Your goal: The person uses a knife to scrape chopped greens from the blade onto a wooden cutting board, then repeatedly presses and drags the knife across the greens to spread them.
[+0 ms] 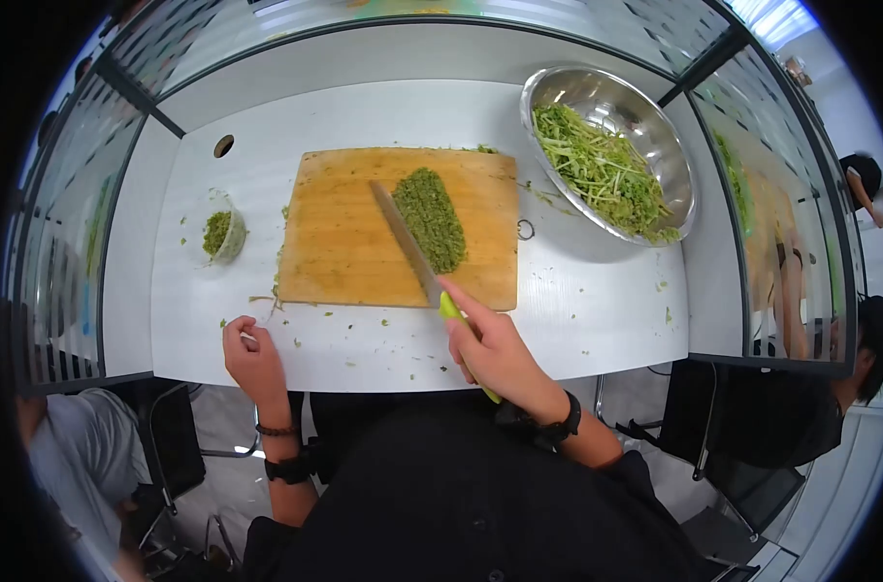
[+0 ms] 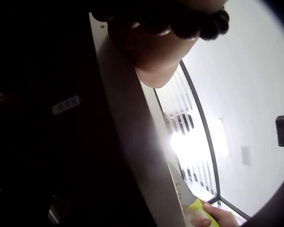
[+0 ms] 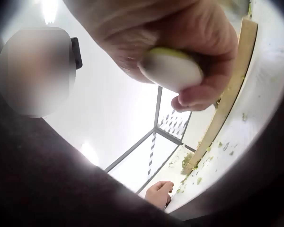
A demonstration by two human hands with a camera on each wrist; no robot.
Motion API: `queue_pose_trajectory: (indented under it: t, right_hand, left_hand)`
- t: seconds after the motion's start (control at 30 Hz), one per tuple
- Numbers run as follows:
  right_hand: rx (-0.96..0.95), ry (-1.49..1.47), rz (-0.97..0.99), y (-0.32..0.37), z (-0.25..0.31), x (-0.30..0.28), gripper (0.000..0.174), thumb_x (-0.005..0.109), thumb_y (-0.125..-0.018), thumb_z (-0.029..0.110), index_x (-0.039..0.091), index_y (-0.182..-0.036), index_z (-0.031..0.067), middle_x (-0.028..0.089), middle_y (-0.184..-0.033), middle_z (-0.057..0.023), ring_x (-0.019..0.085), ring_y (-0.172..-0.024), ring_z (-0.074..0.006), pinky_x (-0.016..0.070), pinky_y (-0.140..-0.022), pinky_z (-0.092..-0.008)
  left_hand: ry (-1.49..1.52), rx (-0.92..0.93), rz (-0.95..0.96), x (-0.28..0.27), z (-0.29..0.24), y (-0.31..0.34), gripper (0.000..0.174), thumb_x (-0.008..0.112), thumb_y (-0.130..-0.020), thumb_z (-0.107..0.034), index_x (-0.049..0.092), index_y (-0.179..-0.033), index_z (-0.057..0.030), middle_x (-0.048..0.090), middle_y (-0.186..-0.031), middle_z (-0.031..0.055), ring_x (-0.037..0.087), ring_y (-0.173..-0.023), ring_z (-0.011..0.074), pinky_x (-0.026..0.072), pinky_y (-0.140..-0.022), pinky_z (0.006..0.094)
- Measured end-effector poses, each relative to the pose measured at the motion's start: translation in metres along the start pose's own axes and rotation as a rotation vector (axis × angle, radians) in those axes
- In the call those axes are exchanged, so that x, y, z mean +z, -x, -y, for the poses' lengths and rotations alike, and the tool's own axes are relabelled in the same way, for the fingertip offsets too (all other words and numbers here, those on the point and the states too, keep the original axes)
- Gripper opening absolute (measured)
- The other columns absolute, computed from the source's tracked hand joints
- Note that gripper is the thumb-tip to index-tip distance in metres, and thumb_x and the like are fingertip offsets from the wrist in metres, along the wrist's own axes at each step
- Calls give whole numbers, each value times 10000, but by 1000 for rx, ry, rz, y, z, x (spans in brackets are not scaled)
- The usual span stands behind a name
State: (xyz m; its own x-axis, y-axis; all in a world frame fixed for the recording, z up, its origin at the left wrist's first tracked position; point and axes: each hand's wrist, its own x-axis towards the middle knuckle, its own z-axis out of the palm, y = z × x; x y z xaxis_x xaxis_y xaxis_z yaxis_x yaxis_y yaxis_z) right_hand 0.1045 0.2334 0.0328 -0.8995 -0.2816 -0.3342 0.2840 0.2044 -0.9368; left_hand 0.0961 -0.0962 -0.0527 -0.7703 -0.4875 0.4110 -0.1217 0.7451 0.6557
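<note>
My right hand (image 1: 500,354) grips the green handle of a kitchen knife (image 1: 408,242). Its long blade lies along the left side of a flattened heap of finely chopped greens (image 1: 428,219) on a wooden cutting board (image 1: 335,233). Seen from the right wrist, the fingers wrap around the pale underside of the handle (image 3: 173,71). My left hand (image 1: 255,361) rests near the front edge of the white table, left of the board's near corner, its fingers loosely curled around nothing. Most of that hand is out of sight in the left wrist view.
A large steel bowl (image 1: 676,165) of cut green stalks (image 1: 602,165) stands at the back right. A small clear cup (image 1: 230,238) with chopped greens sits left of the board. Green scraps dot the white table (image 1: 597,330). Low partitions (image 1: 412,53) enclose its back and sides.
</note>
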Motion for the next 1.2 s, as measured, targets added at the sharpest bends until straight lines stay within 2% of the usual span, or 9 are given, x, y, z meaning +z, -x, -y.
queue_pose_trajectory:
  t: [0.03, 0.13, 0.23, 0.33, 0.47, 0.67, 0.77, 0.97, 1.2]
  right_hand:
    - [-30, 2, 36, 2, 1, -3, 554, 559, -1002, 142, 391, -1528, 104, 566, -655, -18, 464, -482, -99, 450, -510, -270]
    - [-213, 346, 60, 15, -4, -18, 453, 636, -965, 163, 492, -1386, 79, 643, -695, -95, 563, -519, -214, 488, -552, -333]
    - [-327, 565, 134, 29, 1, -46, 306, 654, -939, 189, 543, -1196, 67, 687, -832, -175, 654, -713, -381, 513, -618, -421]
    - [-500, 812, 1, 30, -3, -64, 318, 663, -913, 161, 546, -1194, 70, 692, -880, -149, 660, -731, -362, 518, -624, -443]
    - [-442, 941, -14, 22, 1, -80, 314, 661, -864, 103, 564, -1162, 73, 670, -881, -117, 662, -751, -340, 514, -608, -438]
    - [-514, 1065, -62, -6, -2, -95, 291, 676, -808, 42, 621, -1087, 104, 641, -856, -54, 621, -836, -275, 466, -755, -401]
    - [-543, 1116, -116, -28, 0, -103, 297, 636, -795, 1, 615, -1062, 130, 609, -857, -29, 598, -882, -243, 420, -833, -381]
    - [-615, 1137, -203, -62, 5, -99, 308, 650, -799, -12, 639, -1085, 102, 622, -932, -36, 584, -939, -243, 424, -859, -366]
    - [-551, 1152, -174, -39, 14, -99, 341, 663, -774, 5, 630, -1096, 114, 609, -934, -44, 574, -960, -246, 406, -893, -378]
  left_hand:
    - [-10, -7, 5, 0, 1, -1, 63, 577, -896, 6, 616, -945, -2, 567, -811, 32, 387, -526, 100, 362, -527, 274]
    - [-11, 23, 55, -4, -4, 2, 106, 585, -885, 9, 624, -983, -3, 590, -861, 49, 412, -519, 109, 379, -533, 269]
    - [107, 145, 144, -13, -43, -7, 200, 614, -864, 23, 634, -1060, -11, 611, -935, 57, 439, -532, 102, 382, -538, 253]
    - [239, 301, 284, -15, -100, -8, 312, 680, -836, 16, 634, -1142, -24, 636, -1035, 78, 480, -542, 105, 403, -541, 247]
    - [271, 441, 514, -1, -135, -16, 363, 765, -816, -39, 648, -1159, -50, 667, -1097, 85, 530, -545, 135, 437, -534, 265]
    - [236, 585, 693, 20, -117, -30, 174, 768, -825, -63, 691, -982, -58, 675, -929, 45, 552, -536, 183, 457, -531, 284]
    - [219, 497, 768, 15, -127, -31, 130, 761, -826, -52, 680, -927, -51, 661, -891, 50, 572, -557, 208, 458, -529, 296]
    - [103, 415, 657, 32, -127, -39, 91, 734, -841, -53, 662, -896, -56, 651, -871, 55, 595, -621, 231, 467, -576, 333]
    - [163, 528, 659, 29, -131, -44, 90, 708, -811, 3, 654, -870, -38, 599, -827, 90, 593, -700, 279, 468, -624, 349]
